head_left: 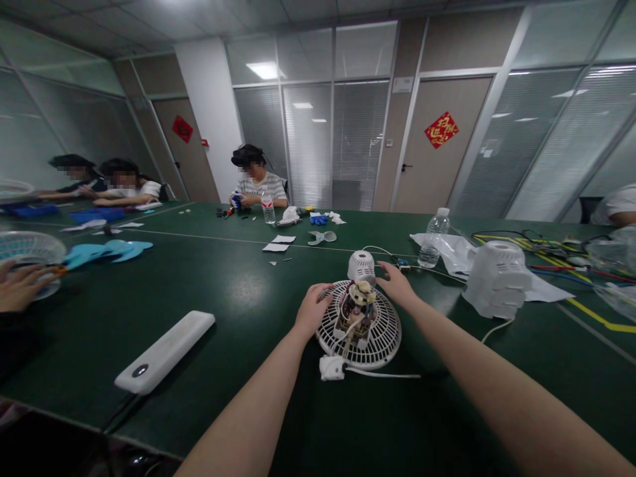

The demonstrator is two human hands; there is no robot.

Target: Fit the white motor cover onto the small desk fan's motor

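Observation:
A round white fan grille (390,331) lies on the green table in front of me, with an exposed motor and wiring assembly (356,311) standing on its middle. My left hand (312,310) grips the grille's left rim with curled fingers. At the far right side of the grille, my right hand (396,286) has its thumb and fingers apart, close beside a white vented motor cover (361,266). Whether its fingertips touch the cover I cannot tell. A white plug-like block (332,368) with a cable sits at the grille's near edge.
To the right stand a white plastic housing (498,281) and a water bottle (434,238). A white power bank (166,351) lies on the left. Beyond it, another person's hand (22,285) is by a white basket (32,246). Other people sit across the table.

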